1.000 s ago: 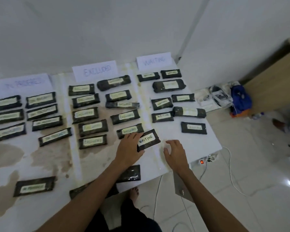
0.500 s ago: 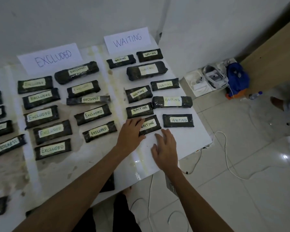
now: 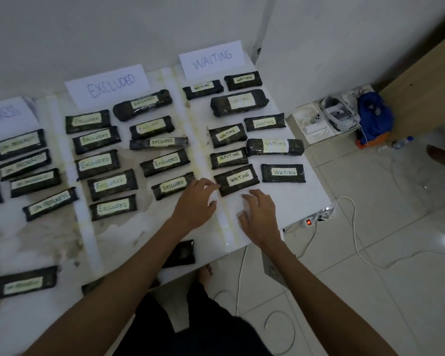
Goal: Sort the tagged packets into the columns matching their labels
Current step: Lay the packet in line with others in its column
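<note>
The WAITING packet (image 3: 238,179) is lying slightly tilted at the foot of the column under the WAITING sign (image 3: 211,59). The left hand (image 3: 195,204) is touching its near-left corner, fingers loosely straight and gripping nothing. The right hand (image 3: 260,217) is spreading relaxed fingers just beside its front edge. All three columns are looking well filled. Along the counter (image 3: 129,235) edge, work is remaining, I'd say: a tagged packet (image 3: 26,282), a dark packet (image 3: 181,253) and a half-hidden packet (image 3: 93,287).
</note>
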### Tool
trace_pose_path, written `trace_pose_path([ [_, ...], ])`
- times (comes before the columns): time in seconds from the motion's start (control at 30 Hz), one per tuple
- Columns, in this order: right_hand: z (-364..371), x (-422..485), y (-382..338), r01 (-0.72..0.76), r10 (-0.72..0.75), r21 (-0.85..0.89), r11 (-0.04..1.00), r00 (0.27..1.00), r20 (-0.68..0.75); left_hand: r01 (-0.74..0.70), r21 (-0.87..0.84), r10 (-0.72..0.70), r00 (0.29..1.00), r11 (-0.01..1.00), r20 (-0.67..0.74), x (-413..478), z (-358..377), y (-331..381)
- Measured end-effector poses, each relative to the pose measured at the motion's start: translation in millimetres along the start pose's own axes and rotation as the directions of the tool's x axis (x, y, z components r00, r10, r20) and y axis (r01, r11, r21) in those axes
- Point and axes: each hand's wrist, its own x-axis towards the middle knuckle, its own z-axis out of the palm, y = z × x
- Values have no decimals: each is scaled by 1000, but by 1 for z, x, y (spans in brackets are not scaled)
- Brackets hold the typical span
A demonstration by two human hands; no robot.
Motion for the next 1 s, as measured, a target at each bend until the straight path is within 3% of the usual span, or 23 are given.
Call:
trace_pose_path([
  [0.13,2,-14,-36,130,-134,65,989,988,71,93,-32,-92,996,995,11,-57,-18,-19],
  [0.23,8,-25,-67,227,-259,161,960,940,220,193,-32,-193,981,981,5,-100,-25,-33],
  [0.3,18,-32,-86,323,-368,179,929,856,363,245,-19,-245,969,969,10,-126,-24,-42],
  [0.4,35,-39,-108,517,-445,48,855,683,579,318,1,-318,947,948,50,-153,-18,-51],
  [0.5,43,-41,-117,569,-444,1,822,640,627,332,0,-331,940,943,84,-166,-13,-54],
  [0.73,32,-30,-117,414,-411,137,900,700,584,340,-80,-339,940,937,31,-166,-19,-50],
  [0.9,18,-16,-122,81,-218,268,960,818,533,372,-245,-388,922,895,-15,-156,-33,-48],
  [1.0,11,-10,-126,-160,-70,376,913,845,530,364,-282,-394,917,888,-58,-151,-41,-45],
])
